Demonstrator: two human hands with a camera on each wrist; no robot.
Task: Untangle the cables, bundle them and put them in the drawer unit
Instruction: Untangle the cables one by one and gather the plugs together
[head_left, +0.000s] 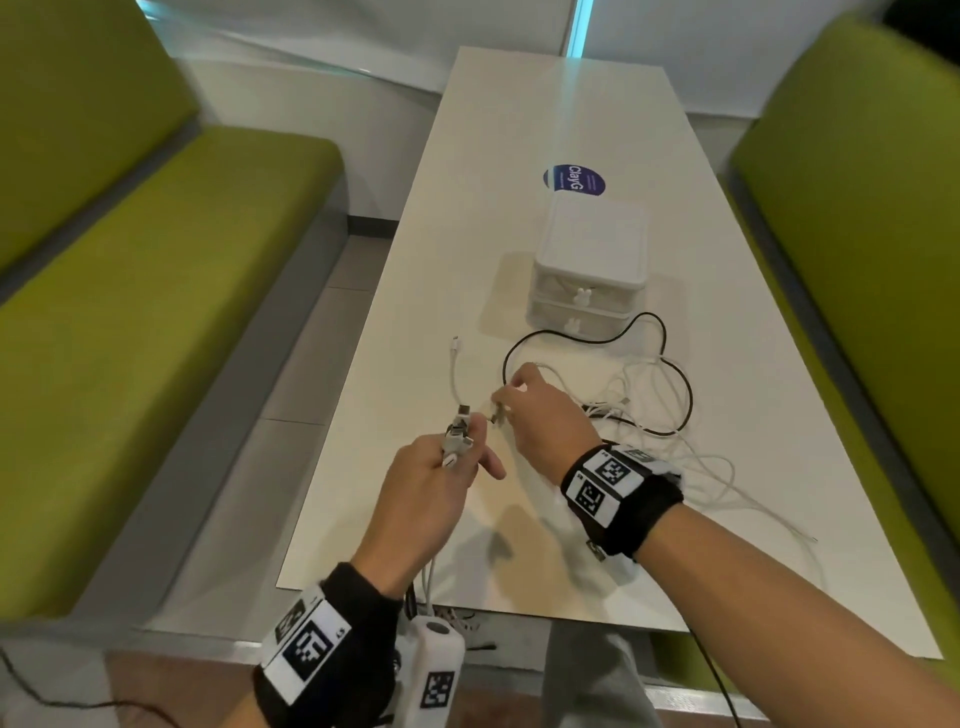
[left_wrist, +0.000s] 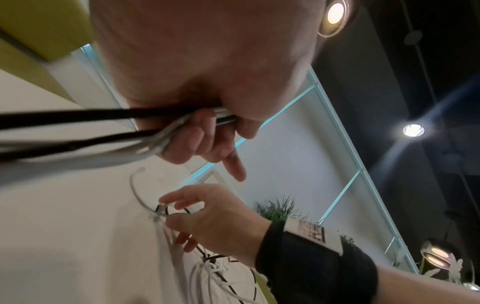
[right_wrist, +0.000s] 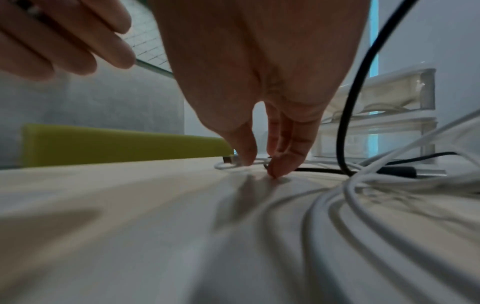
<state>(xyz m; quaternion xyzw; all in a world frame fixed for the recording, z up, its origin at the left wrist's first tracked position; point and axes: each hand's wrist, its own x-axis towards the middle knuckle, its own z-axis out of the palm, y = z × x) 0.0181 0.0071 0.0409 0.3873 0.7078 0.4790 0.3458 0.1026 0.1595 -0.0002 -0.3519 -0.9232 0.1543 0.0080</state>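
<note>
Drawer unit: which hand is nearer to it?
Right. The right hand reaches over the cables just before the drawer unit; the left hand holds connectors farther back.

Near the front of a long white table (head_left: 545, 156), well short of the white two-drawer unit (head_left: 589, 270), left hand (head_left: 426, 488) curled round a cluster of white and grey cable plugs (head_left: 457, 436), their leads hanging below the wrist. Just right of it, right hand (head_left: 540, 410) fingertips-down, pinching a plug end beside a short white cable (head_left: 455, 369). Right of the hands and in front of the unit, a tangle of white cables (head_left: 644, 384) looped through with a black cable (head_left: 597, 340); green benches (head_left: 156, 312) flanking the table.
</note>
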